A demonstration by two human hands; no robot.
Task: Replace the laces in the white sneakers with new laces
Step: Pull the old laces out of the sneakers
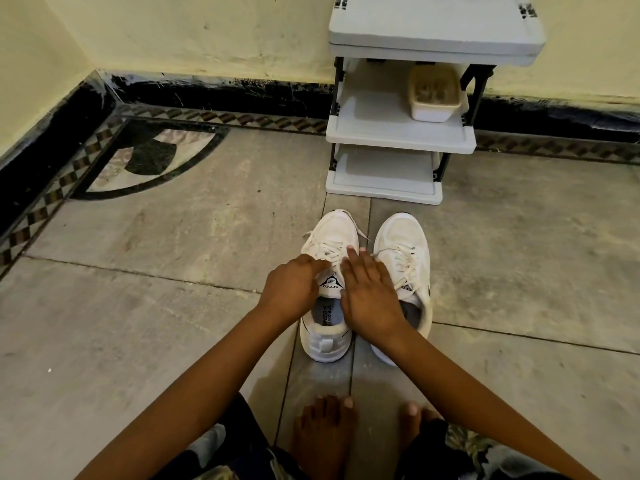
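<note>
Just below centre frame, on the left-hand one of the white sneakers [333,226], the left hand [291,289] pinches the laces [326,248] while the right hand [370,299] lies flat alongside, touching it; pressing the shoe steady and easing each crossing loose should prevent snags.

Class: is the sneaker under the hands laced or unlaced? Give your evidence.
Laced: the white lace criss-crosses the sneaker ahead of the left hand and right hand; its ends lie loose.

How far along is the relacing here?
Done: nothing, both sneakers are fully laced. In hand: the left hand and right hand are on the laces of one sneaker, apparently starting to undo them. Left: the other sneaker, then all relacing; no new laces in view.
</note>
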